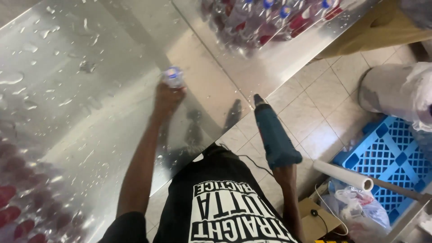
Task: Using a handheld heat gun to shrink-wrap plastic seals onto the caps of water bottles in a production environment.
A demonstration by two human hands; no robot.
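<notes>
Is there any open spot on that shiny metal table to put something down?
Yes: the wet steel table is bare left of and above the small bottle held by the left hand. It is crowded at the far wrapped bottle pack and the near-left pack.

A small clear plastic bottle with a blue cap stands upright on the wet steel counter, seen from almost straight above so that mostly its cap and shoulders show (its label cannot be made out). The blue heat gun is long-bodied with a dark nozzle at its far end; it is held out over the tiled floor just off the counter's edge, nozzle pointing away, a black cord trailing from its near end.
</notes>
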